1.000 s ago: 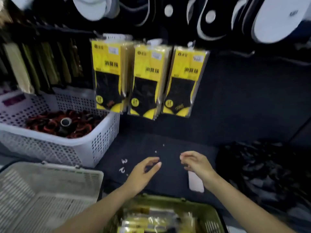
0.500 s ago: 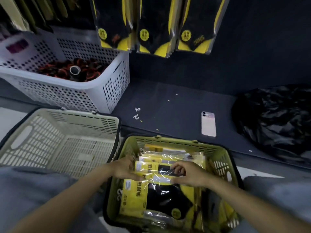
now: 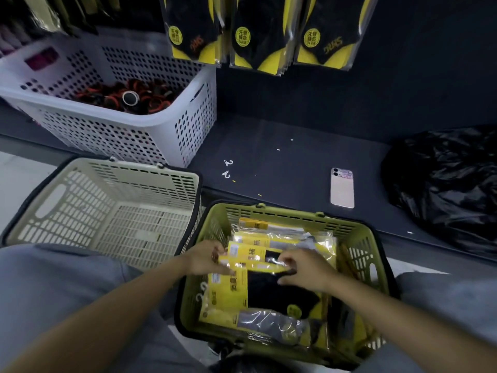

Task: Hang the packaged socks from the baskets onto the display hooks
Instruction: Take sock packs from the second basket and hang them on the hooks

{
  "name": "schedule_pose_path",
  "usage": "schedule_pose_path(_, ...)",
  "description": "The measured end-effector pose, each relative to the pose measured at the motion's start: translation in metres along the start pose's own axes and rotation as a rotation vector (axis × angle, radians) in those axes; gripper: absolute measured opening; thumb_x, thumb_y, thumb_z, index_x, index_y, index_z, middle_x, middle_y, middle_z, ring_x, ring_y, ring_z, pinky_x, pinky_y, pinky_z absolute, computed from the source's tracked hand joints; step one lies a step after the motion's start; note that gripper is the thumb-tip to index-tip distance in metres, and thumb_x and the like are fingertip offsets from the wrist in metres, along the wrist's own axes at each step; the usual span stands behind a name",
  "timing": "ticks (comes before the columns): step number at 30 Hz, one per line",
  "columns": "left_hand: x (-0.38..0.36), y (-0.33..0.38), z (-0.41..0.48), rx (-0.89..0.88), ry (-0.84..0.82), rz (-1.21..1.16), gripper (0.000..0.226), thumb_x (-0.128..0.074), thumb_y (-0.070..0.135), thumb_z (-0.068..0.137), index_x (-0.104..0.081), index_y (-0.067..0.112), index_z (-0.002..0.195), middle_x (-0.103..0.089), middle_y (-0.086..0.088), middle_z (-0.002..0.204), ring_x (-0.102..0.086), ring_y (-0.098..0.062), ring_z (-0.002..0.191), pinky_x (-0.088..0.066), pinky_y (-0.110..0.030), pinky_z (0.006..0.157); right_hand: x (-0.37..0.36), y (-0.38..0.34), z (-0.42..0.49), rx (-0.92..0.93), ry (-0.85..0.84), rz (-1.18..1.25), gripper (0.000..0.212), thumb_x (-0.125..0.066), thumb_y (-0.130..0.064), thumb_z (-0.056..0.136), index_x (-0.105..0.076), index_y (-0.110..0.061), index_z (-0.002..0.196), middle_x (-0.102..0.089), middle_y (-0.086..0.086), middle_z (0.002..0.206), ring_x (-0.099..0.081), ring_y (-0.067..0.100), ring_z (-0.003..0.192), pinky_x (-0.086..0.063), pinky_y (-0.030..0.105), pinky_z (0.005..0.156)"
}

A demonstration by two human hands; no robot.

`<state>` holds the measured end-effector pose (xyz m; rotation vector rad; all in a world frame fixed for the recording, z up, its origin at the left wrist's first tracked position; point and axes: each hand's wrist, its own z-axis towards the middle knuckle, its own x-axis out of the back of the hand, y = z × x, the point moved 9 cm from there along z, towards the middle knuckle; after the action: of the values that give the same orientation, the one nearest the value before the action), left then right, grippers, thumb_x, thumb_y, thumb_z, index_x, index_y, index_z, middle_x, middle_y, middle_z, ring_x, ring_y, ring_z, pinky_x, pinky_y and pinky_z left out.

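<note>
Two hands meet on one packet of socks [image 3: 251,261], the uppermost of the stack in the green basket [image 3: 295,214], which sits low in front of the person, just below the edge of the dark shelf [image 3: 282,162]. Here the left hand [image 3: 200,258] pinches the packet's yellow card end, while the right hand [image 3: 306,270] curls its fingers over the clear film toward the dark sock end, so both grasp the same packet. By its look the packet is light and flat, stiffened only by the card insert. Its glossy sleeve probably slides on the packets beneath and creases if squeezed, though nothing seems fragile. The surest hold is likely the card header, close to the white hanger tab [image 3: 202,292] seen on a neighbouring packet, since that end must meet the hook. Above hang the hung packets [image 3: 255,36], whose hooks lie out of frame. Alongside stands the cream basket [image 3: 107,211]. On the shelf are a white crate [image 3: 121,130], a phone [image 3: 342,187] and a black bag [image 3: 443,184].
</note>
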<state>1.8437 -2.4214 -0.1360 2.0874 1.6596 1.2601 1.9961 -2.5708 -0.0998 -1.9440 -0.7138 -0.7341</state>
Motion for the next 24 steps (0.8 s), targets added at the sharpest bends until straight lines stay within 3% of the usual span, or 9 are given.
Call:
schedule_pose_path(3,0.018,0.011,0.002,-0.034,0.142,-0.130,0.046,-0.080,0.039,0.072,-0.058,0.010,0.100,-0.063,-0.002,0.105,-0.057,-0.015,0.105,-0.046,-0.025,0.086,0.024,0.001,0.001,0.061,0.149,-0.076,0.036,-0.076,-0.043,0.075,-0.063,-0.022,0.101,-0.045,-0.010,0.117,-0.040,0.006,0.111,-0.035,0.026,0.097)
schedule_pose_path(6,0.020,0.018,0.005,-0.082,0.183,-0.158,0.032,-0.077,0.037,0.076,-0.053,0.020,0.089,-0.062,-0.004,0.112,-0.055,-0.016,0.113,-0.049,-0.031,0.092,0.024,0.005,0.002,0.078,0.183,-0.085,0.036,-0.075,-0.046,0.074,-0.062,-0.023,0.098,-0.041,-0.012,0.121,-0.037,0.007,0.113,-0.031,0.024,0.096)
schedule_pose_path(9,0.025,0.020,0.007,-0.097,0.243,-0.145,0.037,-0.075,0.043,0.075,-0.050,0.021,0.090,-0.057,0.006,0.103,-0.053,-0.012,0.108,-0.043,-0.019,0.078,0.026,0.011,0.006,0.080,0.202,-0.052,0.039,-0.077,-0.048,0.070,-0.062,-0.021,0.094,-0.039,-0.013,0.120,-0.034,0.005,0.111,-0.030,0.024,0.094)
schedule_pose_path(12,0.031,0.023,0.006,-0.084,0.312,-0.139,0.044,-0.072,0.053,0.073,-0.050,0.025,0.100,-0.056,0.007,0.100,-0.053,-0.010,0.096,-0.041,-0.015,0.071,0.024,0.017,0.012,0.057,0.146,0.110,0.036,-0.082,-0.041,0.069,-0.058,-0.017,0.083,-0.052,-0.007,0.094,-0.044,0.010,0.091,-0.037,0.027,0.078)
schedule_pose_path(14,0.031,0.024,0.007,-0.067,0.323,-0.174,0.045,-0.071,0.054,0.073,-0.052,0.026,0.102,-0.059,0.006,0.098,-0.057,-0.010,0.094,-0.044,-0.012,0.067,0.022,0.015,0.013,0.058,0.109,0.257,0.036,-0.083,-0.032,0.071,-0.050,-0.019,0.075,-0.044,-0.009,0.074,-0.040,0.010,0.072,-0.032,0.024,0.064)
schedule_pose_path(17,0.045,0.031,0.006,-0.088,0.389,-0.375,0.064,-0.076,0.046,0.072,-0.048,0.021,0.124,-0.058,0.005,0.116,-0.057,-0.013,0.108,-0.049,-0.024,0.087,0.036,0.017,0.016,0.022,0.154,0.475,0.031,-0.082,-0.021,0.073,-0.052,-0.016,0.074,-0.050,-0.003,0.075,-0.048,0.010,0.074,-0.037,0.026,0.070)
schedule_pose_path(20,0.076,0.050,-0.006,-0.148,0.596,-0.556,0.092,-0.079,0.033,0.072,-0.025,0.018,0.145,-0.039,0.011,0.131,-0.042,-0.010,0.121,-0.038,-0.029,0.103,0.077,0.021,0.013,-0.019,0.331,0.632,0.029,-0.083,-0.020,0.071,-0.055,-0.015,0.073,-0.056,-0.006,0.073,-0.054,0.007,0.074,-0.042,0.024,0.075)
schedule_pose_path(22,0.080,0.065,-0.009,-0.151,0.534,-0.733,0.097,-0.078,0.035,0.072,-0.019,0.019,0.147,-0.038,0.009,0.134,-0.046,-0.011,0.119,-0.040,-0.031,0.102,0.102,0.018,0.006,-0.015,0.423,0.749,0.031,-0.083,-0.030,0.068,-0.060,-0.011,0.078,-0.063,-0.002,0.076,-0.059,0.008,0.076,-0.045,0.025,0.077)
schedule_pose_path(24,0.068,0.089,-0.006,-0.172,0.282,-0.844,0.084,-0.070,0.050,0.070,-0.035,0.015,0.138,-0.052,-0.004,0.135,-0.058,-0.021,0.115,-0.047,-0.031,0.097,0.118,0.011,0.000,-0.014,0.453,0.869,0.037,-0.082,-0.045,0.061,-0.067,-0.018,0.082,-0.072,-0.003,0.088,-0.066,0.011,0.089,-0.047,0.028,0.086)
